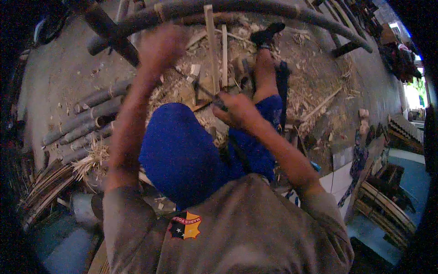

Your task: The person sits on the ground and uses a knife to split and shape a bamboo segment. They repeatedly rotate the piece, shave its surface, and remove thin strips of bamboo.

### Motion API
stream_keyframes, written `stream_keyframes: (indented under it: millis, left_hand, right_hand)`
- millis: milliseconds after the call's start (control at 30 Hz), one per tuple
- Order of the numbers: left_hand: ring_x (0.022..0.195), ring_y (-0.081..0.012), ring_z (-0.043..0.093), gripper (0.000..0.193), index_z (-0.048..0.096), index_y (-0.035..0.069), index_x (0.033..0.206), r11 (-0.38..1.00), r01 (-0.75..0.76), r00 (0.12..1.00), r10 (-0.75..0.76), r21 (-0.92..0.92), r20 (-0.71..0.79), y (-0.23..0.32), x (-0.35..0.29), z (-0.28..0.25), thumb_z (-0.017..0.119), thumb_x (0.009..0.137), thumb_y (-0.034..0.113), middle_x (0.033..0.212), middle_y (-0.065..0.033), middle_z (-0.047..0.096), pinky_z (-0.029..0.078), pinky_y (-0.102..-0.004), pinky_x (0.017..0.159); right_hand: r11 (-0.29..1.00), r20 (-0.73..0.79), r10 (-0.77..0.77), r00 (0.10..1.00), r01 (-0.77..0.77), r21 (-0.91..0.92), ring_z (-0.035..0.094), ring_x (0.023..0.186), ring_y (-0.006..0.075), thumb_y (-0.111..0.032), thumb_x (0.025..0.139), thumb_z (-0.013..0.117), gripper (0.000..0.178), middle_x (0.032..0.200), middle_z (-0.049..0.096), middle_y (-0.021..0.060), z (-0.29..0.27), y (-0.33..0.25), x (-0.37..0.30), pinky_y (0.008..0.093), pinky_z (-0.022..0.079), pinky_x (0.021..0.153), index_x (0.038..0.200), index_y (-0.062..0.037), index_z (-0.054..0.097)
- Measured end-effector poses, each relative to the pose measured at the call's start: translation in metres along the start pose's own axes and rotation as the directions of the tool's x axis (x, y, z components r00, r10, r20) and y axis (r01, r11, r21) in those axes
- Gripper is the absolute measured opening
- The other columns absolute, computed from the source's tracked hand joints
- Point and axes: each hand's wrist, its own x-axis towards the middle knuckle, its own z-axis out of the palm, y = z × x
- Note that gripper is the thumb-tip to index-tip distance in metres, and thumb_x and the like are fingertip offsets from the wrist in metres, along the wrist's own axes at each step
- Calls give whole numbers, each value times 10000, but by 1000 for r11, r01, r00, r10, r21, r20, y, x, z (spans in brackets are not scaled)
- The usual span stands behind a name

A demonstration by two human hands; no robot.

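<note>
My right hand [236,111] is closed round the dark handle of a long, thin knife-like tool [204,90], which points up and left over the work area. My left hand [165,48], raised at the far left, is smeared by motion, so its fingers and anything in them cannot be made out. Between the hands, a pale split strip [210,50] extends away from me, with a shorter pale strip [224,55] to its right. Near the tool's blade are a wooden block [186,95] and a small pale offcut [194,71].
A thick bamboo pole [255,6] crosses the far side. Several bamboo lengths [84,121] lie at left beside a bundle of shavings [93,160]. Wood chips [301,64] litter the floor. My bent leg in blue shorts [175,146] is close by; stacked slats [388,210] are at right.
</note>
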Motion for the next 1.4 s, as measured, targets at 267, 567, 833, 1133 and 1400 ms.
stream_keyframes:
  millis: [267,567,833,1133,1400]
  left_hand:
    - [941,-328,680,279,701,186,1088,992,-122,963,125,28,-240,-3,2,16,627,864,333,1087,-92,702,550,-468,805]
    - [1186,-311,600,392,661,124,1206,993,-115,985,116,15,-126,-23,-17,99,616,893,355,1320,-124,604,496,-453,978]
    - [1172,-313,600,294,675,140,1130,976,23,999,-17,-217,28,-20,2,54,621,874,273,1256,-143,628,491,-444,968]
    - [1340,-298,469,368,648,134,1195,986,-157,970,165,59,-180,-60,-6,128,631,844,244,1398,-119,544,393,-447,1090]
    - [1429,-292,356,460,475,91,1434,1000,11,996,-14,26,94,-84,-86,246,473,989,205,1576,-90,333,280,-457,1176]
  right_hand:
    - [988,-103,-152,983,150,-28,648,800,445,-336,889,655,340,822,665,238,0,21,11,514,507,701,1002,-20,604]
    - [995,-120,-94,988,96,16,636,786,474,-381,899,627,413,818,638,299,89,72,32,546,491,745,1049,4,621]
    - [999,66,46,997,-47,19,635,894,455,-370,889,631,392,873,649,295,15,26,41,540,482,816,1006,4,625]
    - [992,38,65,997,-68,107,616,799,472,-427,889,618,447,860,656,261,77,61,71,502,492,792,1080,-23,634]
    - [1000,5,-14,1000,14,28,606,962,473,-432,897,611,500,1039,647,272,209,120,74,521,483,870,1177,-18,604]
